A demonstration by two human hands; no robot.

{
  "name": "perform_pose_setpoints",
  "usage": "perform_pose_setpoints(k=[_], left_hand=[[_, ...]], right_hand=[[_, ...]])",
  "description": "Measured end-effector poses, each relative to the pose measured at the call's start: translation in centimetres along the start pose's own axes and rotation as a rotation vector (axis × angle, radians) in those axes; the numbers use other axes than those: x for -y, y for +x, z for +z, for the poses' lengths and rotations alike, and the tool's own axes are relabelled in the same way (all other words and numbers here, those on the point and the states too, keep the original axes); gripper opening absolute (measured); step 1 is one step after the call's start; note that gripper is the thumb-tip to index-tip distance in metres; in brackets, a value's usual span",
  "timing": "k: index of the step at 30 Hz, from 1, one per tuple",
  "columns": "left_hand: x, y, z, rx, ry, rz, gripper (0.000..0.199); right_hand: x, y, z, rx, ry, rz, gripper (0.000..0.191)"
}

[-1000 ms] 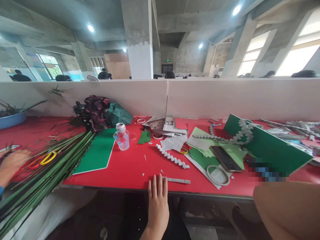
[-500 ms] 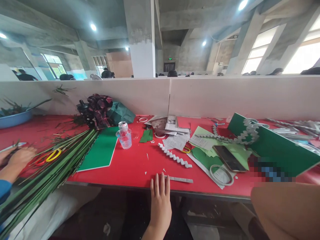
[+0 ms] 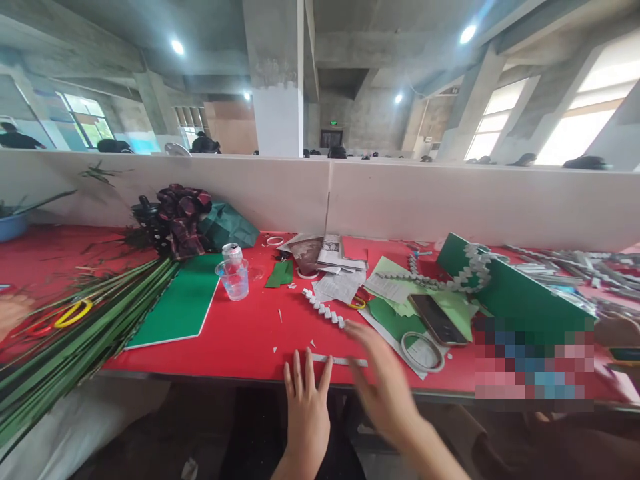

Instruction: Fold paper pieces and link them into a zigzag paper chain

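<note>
My left hand lies flat with fingers spread at the table's front edge, its fingertips at the left end of a printed paper strip. My right hand, smeared by motion, hovers beside the strip's right end, fingers stretched out and thumb apart. Its fingertips come near the lower end of a zigzag chain of folded paper; whether they touch it I cannot tell. Small paper scraps are scattered by the strip.
Green sheets, a phone and a white ring lie to the right, before a green board. A plastic cup and can stand left, near long green leaves and scissors. A co-worker's hand shows far left.
My right hand now reaches over the table edge towards the paper chain. My left hand's fingers have spread wider by the strip. The whole view has shifted slightly to the right.
</note>
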State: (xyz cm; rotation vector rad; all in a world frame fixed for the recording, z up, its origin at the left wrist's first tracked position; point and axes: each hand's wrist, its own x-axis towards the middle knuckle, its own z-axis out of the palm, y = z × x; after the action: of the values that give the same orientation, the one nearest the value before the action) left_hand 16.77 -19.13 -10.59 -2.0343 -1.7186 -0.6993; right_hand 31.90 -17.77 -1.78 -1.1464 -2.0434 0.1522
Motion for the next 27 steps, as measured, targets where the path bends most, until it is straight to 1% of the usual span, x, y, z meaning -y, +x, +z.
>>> perform_pose_setpoints(k=[2,5,6,8,12,15,16,18,20,23,25,27], left_hand=[[-0.2,0.1,0.1,-0.014,-0.010,-0.007,0.058],[-0.3,0.1,-0.1,-0.004,-0.013,-0.003,0.054],[-0.2,0.2,-0.2,0.002,-0.012,0.001,0.053],[-0.2,0.3,-0.5,0.016,-0.011,0.014,0.051],[-0.4,0.7,-0.7,0.036,-0.016,0.008,0.046],[-0.5,0.9,-0.5,0.050,0.002,0.096,0.048],[-0.3,0.8,-0.4,0.049,0.016,0.131,0.051],[0.4,0.6,-0.2,0.033,0.042,0.139,0.057],[1.4,0.3,0.0,0.019,0.061,0.118,0.061],[2.7,0.1,-0.2,0.031,0.063,0.155,0.066],[3.0,0.2,-0.5,0.058,0.065,0.162,0.068],[2.9,0.3,-0.6,0.072,0.057,0.151,0.065]], right_hand=[[-0.1,-0.9,2.2,0.073,-0.075,0.003,0.048],[-0.9,-2.4,5.3,0.178,-0.170,0.042,0.052],[-1.1,-2.7,5.8,0.192,-0.176,0.049,0.053],[-1.2,-2.9,6.0,0.208,-0.173,0.074,0.052],[-0.8,-2.0,5.1,0.247,-0.153,0.105,0.050],[-1.0,-1.8,4.4,0.265,-0.148,0.104,0.048],[-1.3,-2.0,4.1,0.263,-0.154,0.100,0.048],[-2.3,-2.6,3.3,0.255,-0.185,0.094,0.051],[-3.5,-3.3,2.4,0.251,-0.204,0.091,0.055],[-4.9,-3.9,1.1,0.249,-0.207,0.087,0.055],[-5.4,-4.0,0.6,0.236,-0.181,0.083,0.054],[-5.7,-4.0,0.4,0.216,-0.141,0.093,0.052]])
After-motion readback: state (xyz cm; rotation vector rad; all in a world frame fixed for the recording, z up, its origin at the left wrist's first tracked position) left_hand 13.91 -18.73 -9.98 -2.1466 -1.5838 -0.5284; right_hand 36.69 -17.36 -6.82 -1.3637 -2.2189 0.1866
